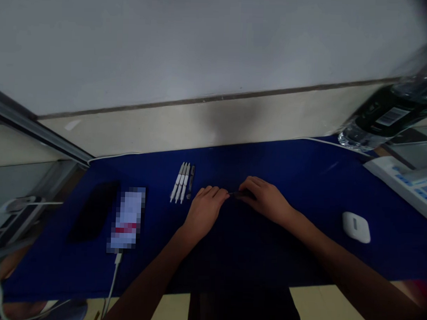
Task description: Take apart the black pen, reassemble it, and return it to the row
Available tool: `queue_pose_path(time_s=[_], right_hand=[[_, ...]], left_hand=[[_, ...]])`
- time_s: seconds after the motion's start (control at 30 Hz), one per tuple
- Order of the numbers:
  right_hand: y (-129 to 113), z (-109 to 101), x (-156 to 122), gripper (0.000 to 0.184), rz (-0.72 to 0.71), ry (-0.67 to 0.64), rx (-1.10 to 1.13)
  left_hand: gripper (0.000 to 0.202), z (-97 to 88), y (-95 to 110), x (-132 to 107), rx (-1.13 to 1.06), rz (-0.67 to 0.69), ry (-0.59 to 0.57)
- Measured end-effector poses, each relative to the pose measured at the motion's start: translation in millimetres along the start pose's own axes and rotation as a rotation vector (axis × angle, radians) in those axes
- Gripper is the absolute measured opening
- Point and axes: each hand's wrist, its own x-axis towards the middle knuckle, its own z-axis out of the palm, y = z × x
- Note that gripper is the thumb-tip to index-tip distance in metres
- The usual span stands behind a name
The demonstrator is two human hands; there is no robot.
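Observation:
Over the middle of the blue table, my left hand (205, 210) and my right hand (268, 198) face each other with fingers closed. Between them runs a slim black pen (241, 194). My left fingertips pinch its thin left end, and my right fingers wrap round the thicker part, hiding some of it. Just left of my left hand lie several pens side by side: three white pens (180, 183) and one dark pen (191, 181) with a clear-looking barrel.
A lit phone (128, 217) with a white charging cable (113, 280) lies left, beside a dark phone (94, 211). At right are a white earbud case (356, 227), a power strip (405, 185) and a large bottle (383, 114). A wall (215, 122) bounds the blue table (287, 155).

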Motion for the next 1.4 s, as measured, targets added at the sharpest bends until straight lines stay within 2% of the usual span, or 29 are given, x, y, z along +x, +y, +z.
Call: queue_pose_path(time_s=[0.17, 0.2, 0.3, 0.37, 0.47, 0.57, 0.6, 0.7, 0.8, 0.9, 0.97, 1.07, 1.1, 1.2, 1.23, 1.33, 1.4], right_hand=[[-0.1, -2.4, 3.2, 0.029, 0.09, -0.127, 0.206], [-0.3, -2.9, 3.5, 0.028, 0.098, -0.127, 0.253], [-1.7, -3.9, 3.7, 0.012, 0.139, -0.091, 0.374], [-3.1, -4.3, 3.7, 0.019, 0.18, -0.087, 0.409], [-4.7, -4.9, 4.2, 0.017, 0.194, -0.107, 0.383], [-4.1, -5.1, 4.4, 0.031, 0.167, -0.115, 0.319], [-3.4, -5.1, 4.2, 0.03, 0.159, -0.115, 0.321], [-1.4, -4.5, 3.0, 0.011, 0.156, -0.118, 0.409], [-1.2, -4.4, 2.8, 0.029, 0.185, -0.11, 0.435], [-2.8, -5.7, 3.9, 0.022, 0.183, -0.113, 0.379], [-3.2, -6.3, 4.4, 0.026, 0.161, -0.123, 0.356], [-2.1, -5.1, 3.7, 0.01, 0.159, -0.111, 0.409], [-1.5, -4.2, 3.3, 0.01, 0.168, -0.101, 0.431], [-0.3, -2.2, 2.5, 0.033, 0.211, -0.085, 0.439], [-0.3, -2.2, 2.5, 0.036, 0.224, -0.088, 0.431], [-0.9, -4.2, 3.2, 0.022, 0.2, -0.109, 0.395], [-1.6, -6.0, 3.8, 0.024, 0.158, -0.118, 0.373]], left_hand=[[0.03, 2.1, -0.3, -0.2, 0.006, 0.006, 0.001], [0.03, 2.2, -0.4, -0.1, 0.004, 0.007, 0.002], [0.03, 2.4, -0.9, 0.0, -0.001, 0.013, 0.006], [0.03, 2.8, -1.4, 0.0, 0.002, 0.025, 0.008], [0.03, 4.2, -2.4, -0.3, -0.006, 0.037, 0.002], [0.03, 6.2, -3.2, -0.4, -0.021, 0.031, 0.001], [0.029, 7.0, -3.5, -0.4, -0.021, 0.026, 0.002], [0.028, 8.4, -4.1, -0.1, -0.009, 0.015, -0.002], [0.028, 7.6, -4.0, 0.2, -0.004, 0.008, -0.004], [0.029, 6.0, -3.3, 0.4, -0.001, 0.011, -0.005], [0.03, 5.7, -3.0, 0.1, -0.004, 0.012, -0.009], [0.03, 6.0, -3.0, -0.8, -0.023, 0.012, -0.015], [0.03, 6.0, -3.1, -1.0, -0.03, 0.01, -0.015], [0.028, 5.0, -2.9, -1.2, -0.036, 0.017, -0.017], [0.027, 4.5, -2.7, -1.2, -0.034, 0.026, -0.018], [0.028, 3.8, -2.2, -1.1, -0.032, 0.038, -0.025], [0.028, 4.7, -2.3, -1.1, -0.028, 0.029, -0.023]])
